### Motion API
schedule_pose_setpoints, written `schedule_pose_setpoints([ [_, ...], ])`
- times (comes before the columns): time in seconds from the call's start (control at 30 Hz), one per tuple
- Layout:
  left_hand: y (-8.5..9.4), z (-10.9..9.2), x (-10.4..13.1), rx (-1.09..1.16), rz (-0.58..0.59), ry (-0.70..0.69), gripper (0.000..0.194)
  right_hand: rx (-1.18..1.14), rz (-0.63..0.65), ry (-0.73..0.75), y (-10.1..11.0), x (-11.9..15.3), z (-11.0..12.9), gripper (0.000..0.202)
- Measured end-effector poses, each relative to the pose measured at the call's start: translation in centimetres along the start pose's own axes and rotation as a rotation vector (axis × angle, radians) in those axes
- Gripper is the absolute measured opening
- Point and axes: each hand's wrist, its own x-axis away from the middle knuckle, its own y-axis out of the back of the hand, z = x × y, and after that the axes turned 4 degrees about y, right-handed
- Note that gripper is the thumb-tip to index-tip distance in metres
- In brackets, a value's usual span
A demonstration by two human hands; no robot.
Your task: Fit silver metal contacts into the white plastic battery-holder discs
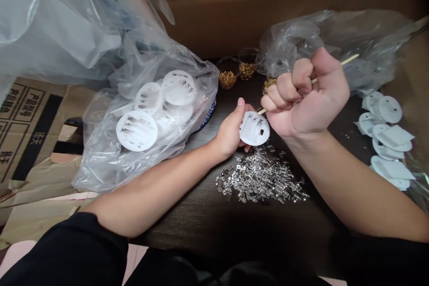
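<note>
White disc in left grip; stick through right grip.

- The scene is viewed from a head-worn camera, facing forward and down.
- The left hand and right hand are seen close up.
- The dark table is shown from above.

Brown cardboard stands behind a dark, wood-grained tabletop, with pale pink surfaces showing below.
</note>
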Motion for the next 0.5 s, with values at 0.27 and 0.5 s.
schedule_pose_setpoints([
  [0.27,0.2,0.5,-0.3,-0.104,0.019,-0.055,0.064,0.049,0.101,0.097,-0.3,0.5,-1.5,0.067],
  [0.5,0.6,0.6,-0.5,-0.298,0.069,-0.171,0.068,0.081,0.223,0.143,0.9,0.3,-1.7,0.056],
])
